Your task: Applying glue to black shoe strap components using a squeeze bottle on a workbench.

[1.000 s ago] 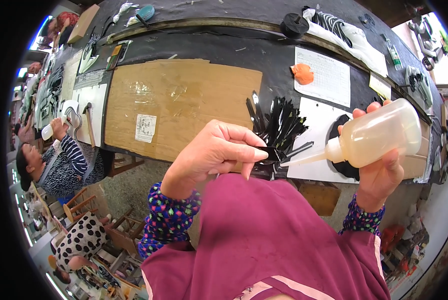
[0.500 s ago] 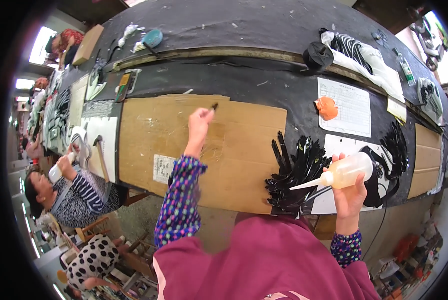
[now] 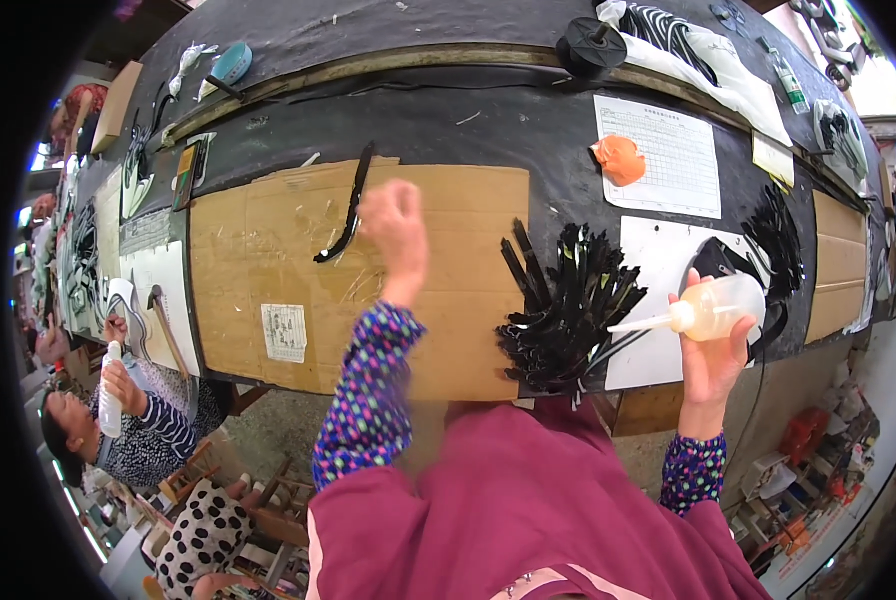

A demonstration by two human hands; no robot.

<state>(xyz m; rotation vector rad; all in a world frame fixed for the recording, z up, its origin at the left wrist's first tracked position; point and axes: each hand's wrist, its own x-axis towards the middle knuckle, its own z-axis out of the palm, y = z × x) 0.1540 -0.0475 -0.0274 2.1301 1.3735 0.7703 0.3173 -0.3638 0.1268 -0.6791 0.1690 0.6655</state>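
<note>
My right hand (image 3: 709, 355) is closed round a translucent squeeze bottle (image 3: 725, 308) with pale yellow liquid. The bottle lies tilted on its side, its long thin nozzle pointing left toward a pile of black strips (image 3: 578, 305). Over the brown cardboard sheet (image 3: 458, 300), my left hand (image 3: 396, 228) is curled closed and smeared by motion; what its fingers hold, if anything, is hidden. Right beside its fingers, a single long black strip (image 3: 350, 222) lies slightly bent on the cardboard, with a whitish spot near its lower end.
Behind the pile lie a printed sheet (image 3: 668, 190) and an orange crumpled piece (image 3: 620, 160). A second black bundle (image 3: 772, 240) is at right. A wooden rail (image 3: 398, 66) crosses the table, with a black spool (image 3: 590, 48) by it. A co-worker (image 3: 138, 420) sits at left holding a bottle.
A black strip now lies on the cardboard where none lay before; earlier my left hand pinched a small dark end. The whole view has shifted, and my right hand still holds the bottle.
</note>
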